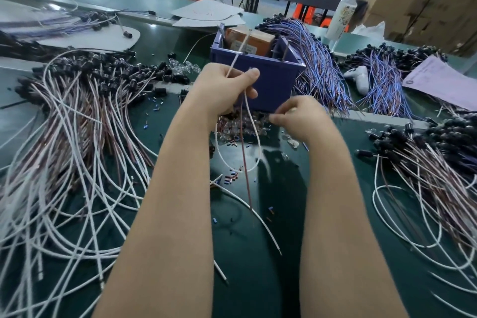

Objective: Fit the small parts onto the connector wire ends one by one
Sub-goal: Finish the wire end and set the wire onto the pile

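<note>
The left hand [224,90] pinches a white wire [238,54] between thumb and curled fingers, its end raised clear of the clutter, probably so a part can slide on; a red-brown wire [245,160] hangs from the same grip; the right hand [299,116] sits low beside the heap of small parts [232,125] in front of the blue bin [271,85], fingertips pressed together as if picking one, though whether it holds anything I cannot tell; capped wire bundles [103,77] lie to the left
</note>
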The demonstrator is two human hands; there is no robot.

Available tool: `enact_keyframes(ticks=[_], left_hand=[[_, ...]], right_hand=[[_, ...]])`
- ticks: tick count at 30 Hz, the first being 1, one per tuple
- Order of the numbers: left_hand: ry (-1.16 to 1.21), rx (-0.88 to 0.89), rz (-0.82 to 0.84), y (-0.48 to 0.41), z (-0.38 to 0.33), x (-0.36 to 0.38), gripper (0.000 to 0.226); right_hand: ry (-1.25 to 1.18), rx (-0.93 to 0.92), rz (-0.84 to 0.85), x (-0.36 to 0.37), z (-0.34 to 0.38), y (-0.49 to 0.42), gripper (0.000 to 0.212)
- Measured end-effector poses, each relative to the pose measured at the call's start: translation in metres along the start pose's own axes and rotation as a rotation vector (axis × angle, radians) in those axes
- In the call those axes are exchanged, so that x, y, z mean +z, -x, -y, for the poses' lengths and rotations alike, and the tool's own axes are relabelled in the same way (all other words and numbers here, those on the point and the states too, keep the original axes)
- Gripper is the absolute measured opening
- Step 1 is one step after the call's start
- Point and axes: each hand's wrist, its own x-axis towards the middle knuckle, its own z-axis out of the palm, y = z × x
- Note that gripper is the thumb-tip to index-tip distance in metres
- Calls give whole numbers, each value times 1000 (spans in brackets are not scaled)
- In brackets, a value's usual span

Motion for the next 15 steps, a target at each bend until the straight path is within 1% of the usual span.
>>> enact_keyframes(ticks=[2, 3, 5, 7, 9, 10, 11, 13, 15], left_hand=[[-32, -29, 77, 1, 0, 3, 25], [-47, -41, 115, 2, 0, 5, 23], [-82, -62, 172, 4, 0, 8, 21], [-99, -73, 202, 5, 0, 12, 17], [-107, -63, 209, 6, 2, 15, 10], [-110, -51, 204, 6, 3, 15, 6], [-115, -34, 194, 6, 4, 15, 2], [-125, 7, 178, 5, 6, 14, 5], [-116, 39, 176, 5, 7, 14, 8]], right_hand=[[64, 129, 166, -14, -7, 6, 23], [64, 181, 255, -16, -10, 9, 26], [48, 243, 381, -13, -13, 14, 23], [48, 258, 421, -6, -14, 15, 16], [36, 233, 388, -2, -12, 12, 7], [19, 203, 346, -1, -11, 11, 6], [-19, 161, 283, -2, -11, 9, 12], [-200, 43, 125, -5, -9, 6, 16], [-468, -61, -26, -12, -5, 5, 15]])
